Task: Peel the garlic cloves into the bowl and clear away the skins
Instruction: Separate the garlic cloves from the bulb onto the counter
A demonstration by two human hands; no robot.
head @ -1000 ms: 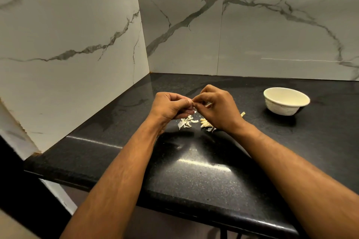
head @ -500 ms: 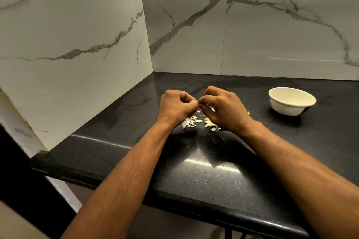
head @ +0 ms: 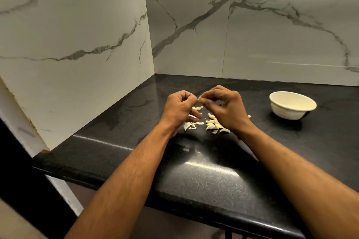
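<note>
Together two hands (head: 179, 107) (head: 226, 107) pinch one garlic clove (head: 199, 99) beside one bowl (head: 292, 105)

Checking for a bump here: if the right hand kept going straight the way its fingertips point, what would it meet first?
Probably the left hand: the right hand pinches a garlic clove with fingertips aimed left at it. Depth is unclear.

**Dim, warm light with glare on the dark top**

Light is low and yellowish. A bright streak of glare lies on the black surface (head: 211, 169) nearer the camera than the hands. Soft shadows pool beneath the forearms. Wall lines bow toward the edges; focus is fairly sharp throughout
</note>
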